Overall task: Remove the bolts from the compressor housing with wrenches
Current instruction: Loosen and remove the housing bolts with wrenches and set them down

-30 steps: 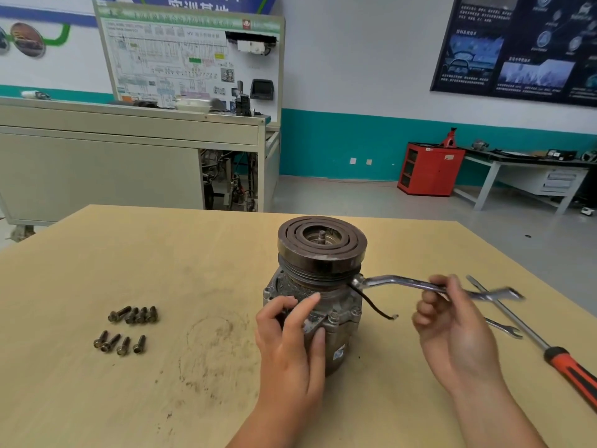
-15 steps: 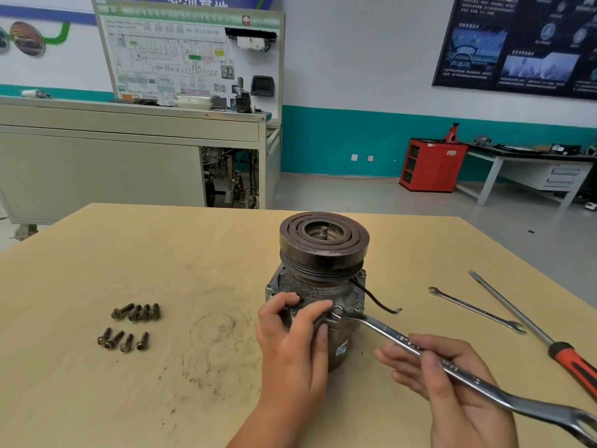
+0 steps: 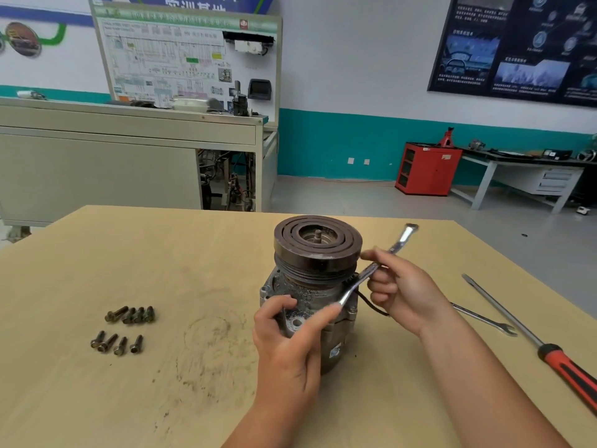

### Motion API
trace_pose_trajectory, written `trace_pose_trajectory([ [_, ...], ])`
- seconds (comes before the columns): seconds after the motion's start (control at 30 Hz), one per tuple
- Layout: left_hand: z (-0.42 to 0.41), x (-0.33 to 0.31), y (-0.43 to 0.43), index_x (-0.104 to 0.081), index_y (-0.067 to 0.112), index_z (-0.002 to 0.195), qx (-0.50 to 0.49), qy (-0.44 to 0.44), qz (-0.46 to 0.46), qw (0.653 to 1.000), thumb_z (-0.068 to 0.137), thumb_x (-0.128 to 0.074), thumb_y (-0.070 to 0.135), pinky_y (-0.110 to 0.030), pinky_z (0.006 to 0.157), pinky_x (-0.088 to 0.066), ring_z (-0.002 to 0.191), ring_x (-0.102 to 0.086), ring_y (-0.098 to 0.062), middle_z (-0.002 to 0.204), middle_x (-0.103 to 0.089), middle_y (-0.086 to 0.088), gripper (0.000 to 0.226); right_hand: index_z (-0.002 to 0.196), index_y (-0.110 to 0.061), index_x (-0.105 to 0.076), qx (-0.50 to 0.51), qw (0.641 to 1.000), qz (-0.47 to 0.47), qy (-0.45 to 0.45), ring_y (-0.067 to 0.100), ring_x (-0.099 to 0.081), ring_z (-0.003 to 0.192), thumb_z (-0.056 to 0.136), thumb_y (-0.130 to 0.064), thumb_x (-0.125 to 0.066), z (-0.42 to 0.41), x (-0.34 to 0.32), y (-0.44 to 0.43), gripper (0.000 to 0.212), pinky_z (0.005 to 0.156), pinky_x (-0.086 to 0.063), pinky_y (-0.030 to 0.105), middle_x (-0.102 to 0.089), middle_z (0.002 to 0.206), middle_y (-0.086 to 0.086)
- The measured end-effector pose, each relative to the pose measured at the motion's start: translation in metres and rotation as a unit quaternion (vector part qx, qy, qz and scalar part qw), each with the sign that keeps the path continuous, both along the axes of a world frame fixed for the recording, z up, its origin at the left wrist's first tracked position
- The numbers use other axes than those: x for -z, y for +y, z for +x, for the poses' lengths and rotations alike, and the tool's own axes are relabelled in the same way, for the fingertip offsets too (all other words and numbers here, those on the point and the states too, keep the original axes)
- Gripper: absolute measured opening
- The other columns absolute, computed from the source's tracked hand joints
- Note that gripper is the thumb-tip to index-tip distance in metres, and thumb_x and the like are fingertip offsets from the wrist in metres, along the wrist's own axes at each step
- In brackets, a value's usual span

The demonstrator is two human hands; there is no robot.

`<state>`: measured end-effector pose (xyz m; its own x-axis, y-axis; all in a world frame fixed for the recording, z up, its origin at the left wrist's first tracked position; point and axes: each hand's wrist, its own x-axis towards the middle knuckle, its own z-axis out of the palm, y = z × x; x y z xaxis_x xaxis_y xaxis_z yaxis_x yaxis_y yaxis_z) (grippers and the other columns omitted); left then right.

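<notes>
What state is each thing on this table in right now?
Compressor: upright, gripped by left hand.
Held wrench: tilted, pinched by right hand, lower end at compressor.
Bolts: lying loose on table.
Spare wrench: lying flat, untouched.
Screwdriver: lying flat, untouched.

Compressor housing (image 3: pixel 302 297): we see grey cast metal, rough, matt, pitted and grimy. Pulley (image 3: pixel 318 253) on top of it: dark metal with a dull sheen and a grooved face. Wrench (image 3: pixel 350 291) against its right side: polished metal, bright and glossy. Bolts (image 3: pixel 129 315) left of the housing: dark, dull metal. Table (image 3: pixel 97 399) under it: pale wood, matt and smooth, with dirty scuffs to the housing's left. Right of the housing we have a second wrench (image 3: pixel 484 320), smooth silvery metal, and a screwdriver (image 3: pixel 562 367) with a bare metal shaft and a glossy red-and-black handle, plastic by the look.
</notes>
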<state>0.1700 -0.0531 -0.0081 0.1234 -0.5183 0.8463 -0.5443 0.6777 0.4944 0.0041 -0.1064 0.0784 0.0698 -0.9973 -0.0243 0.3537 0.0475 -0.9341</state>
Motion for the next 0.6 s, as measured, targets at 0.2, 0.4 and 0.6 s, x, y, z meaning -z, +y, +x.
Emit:
trace_pose_trajectory([
  [0.2,0.0,-0.001,0.001,-0.042,0.04,0.124,0.016,0.03,0.028,0.999,0.087,-0.045,0.027,-0.051,0.091,-0.043,0.11,-0.036,-0.009,0.116,-0.027,0.015,0.04,0.065,-0.017,-0.07,0.152,0.978,-0.061,-0.126,0.011,-0.057,0.045,0.091,-0.031,-0.042,-0.018,0.018,0.069,0.04,0.041,-0.04,0.011,-0.059,0.054,0.002],
  [0.4,-0.001,-0.003,0.003,-0.053,0.039,0.112,0.007,0.026,0.042,0.999,0.086,-0.045,0.028,-0.046,0.093,-0.042,0.108,-0.039,-0.016,0.114,-0.026,0.016,0.029,0.071,-0.031,-0.072,0.223,0.951,-0.213,0.0,0.025,-0.073,0.071,0.081,-0.026,-0.063,0.026,0.035,0.128,0.014,0.05,-0.051,0.015,-0.074,0.076,0.012],
  [0.6,0.0,-0.004,0.003,-0.053,0.042,0.114,0.006,0.02,0.033,0.999,0.086,-0.045,0.027,-0.036,0.098,-0.038,0.109,-0.037,-0.015,0.115,-0.027,0.014,0.032,0.086,-0.043,-0.068,0.204,0.928,-0.274,0.15,0.016,-0.073,0.08,0.078,-0.02,-0.052,0.036,0.047,0.133,0.03,0.057,-0.055,0.02,-0.076,0.084,-0.003],
])
